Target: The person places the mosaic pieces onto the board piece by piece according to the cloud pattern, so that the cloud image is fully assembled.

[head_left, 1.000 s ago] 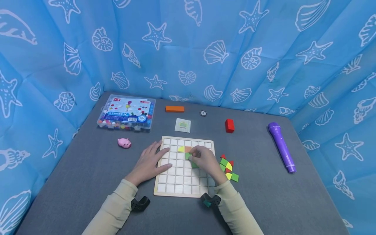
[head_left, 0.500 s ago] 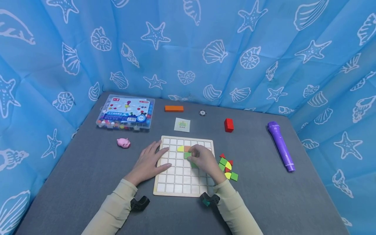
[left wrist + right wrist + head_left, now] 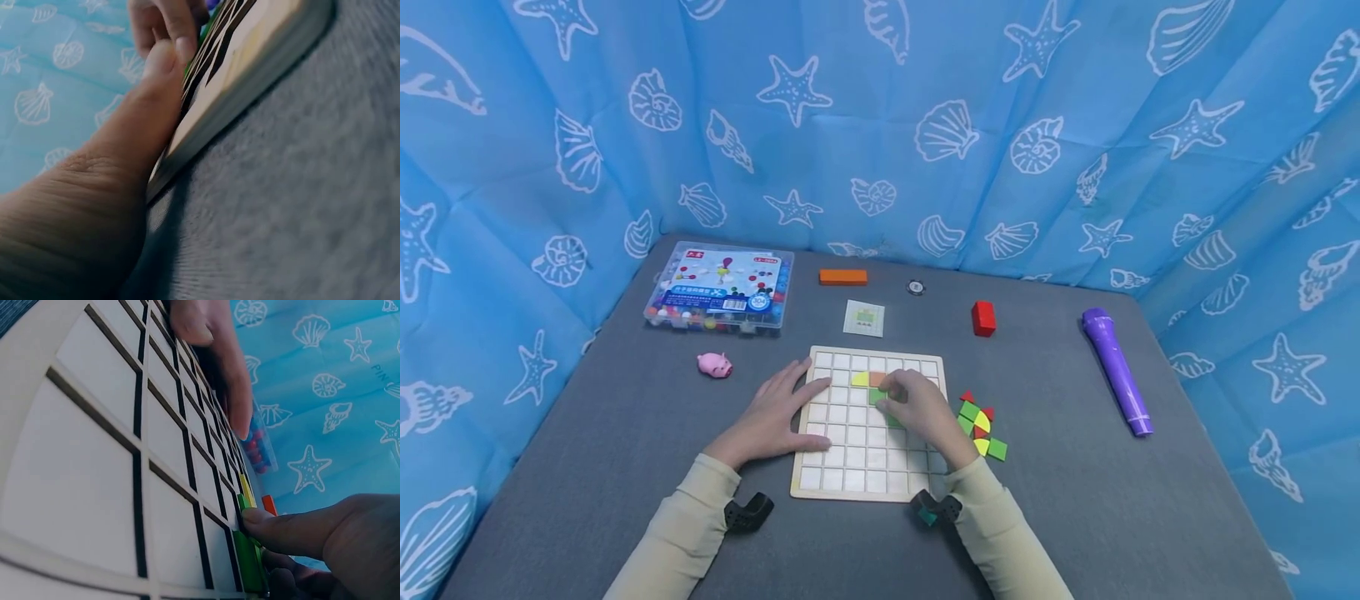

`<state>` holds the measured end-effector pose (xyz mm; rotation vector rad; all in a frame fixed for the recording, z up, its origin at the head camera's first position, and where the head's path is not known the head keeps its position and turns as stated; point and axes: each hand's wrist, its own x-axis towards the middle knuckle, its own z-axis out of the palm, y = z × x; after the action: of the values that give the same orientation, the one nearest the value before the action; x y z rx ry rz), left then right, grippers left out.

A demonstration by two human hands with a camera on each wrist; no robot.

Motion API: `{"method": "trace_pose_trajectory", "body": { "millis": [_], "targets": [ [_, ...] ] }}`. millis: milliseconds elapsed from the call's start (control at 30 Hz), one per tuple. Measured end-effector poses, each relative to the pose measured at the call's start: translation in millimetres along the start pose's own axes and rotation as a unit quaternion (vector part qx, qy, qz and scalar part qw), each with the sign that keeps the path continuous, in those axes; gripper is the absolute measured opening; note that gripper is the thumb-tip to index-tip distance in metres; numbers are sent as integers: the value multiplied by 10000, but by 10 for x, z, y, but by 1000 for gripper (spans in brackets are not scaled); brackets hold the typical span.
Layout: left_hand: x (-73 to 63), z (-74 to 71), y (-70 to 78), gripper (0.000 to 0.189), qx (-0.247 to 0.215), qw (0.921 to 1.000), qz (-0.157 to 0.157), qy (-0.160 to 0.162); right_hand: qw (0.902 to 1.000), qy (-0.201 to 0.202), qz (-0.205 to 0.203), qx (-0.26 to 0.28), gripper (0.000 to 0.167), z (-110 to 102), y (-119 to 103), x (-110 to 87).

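Observation:
A wooden grid board [image 3: 854,490] lies on the grey table. My left hand [image 3: 767,417] rests along its left edge, fingers spread and thumb reaching over the lower cells; in the left wrist view the left thumb [image 3: 140,106] lies along the rim. My right hand [image 3: 921,408] is bent over the upper right cells. In the right wrist view, its thumb [image 3: 294,531] and curled fingers pinch at a green tile [image 3: 247,559], which the hand partly hides. A yellow tile [image 3: 860,379], an orange tile [image 3: 877,379] and another green tile [image 3: 876,397] sit in cells beside the fingertips.
Loose red, yellow and green tiles [image 3: 997,449] lie right of the board. Behind it are a pattern card [image 3: 863,318], an orange block [image 3: 842,277], a round token [image 3: 915,287] and a red block [image 3: 983,318]. A pink pig [image 3: 714,365], plastic case [image 3: 722,287] and purple microphone [image 3: 1116,371] stand farther out.
My left hand has shifted slightly left and its thumb has slid down the board toward the lower cells. The right hand stays at the same cells.

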<state>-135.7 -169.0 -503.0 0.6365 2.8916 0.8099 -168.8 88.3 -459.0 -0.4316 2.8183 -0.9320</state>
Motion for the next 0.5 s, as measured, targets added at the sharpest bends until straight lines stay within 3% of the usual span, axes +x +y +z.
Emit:
{"method": "trace_pose_trajectory", "body": {
  "millis": [167,333,500],
  "targets": [
    [-22,-32,-20,97,-6,9998,143,-137,9998,178,-1,121,24,-74,40,24],
    [-7,-9,15,93,13,10000,-65,-67,9979,563,316,104,29,-371,147,-21],
    [4,27,20,90,123,9996,-269,-47,9985,227,393,-313,34,-715,323,-112]
  ]
}}
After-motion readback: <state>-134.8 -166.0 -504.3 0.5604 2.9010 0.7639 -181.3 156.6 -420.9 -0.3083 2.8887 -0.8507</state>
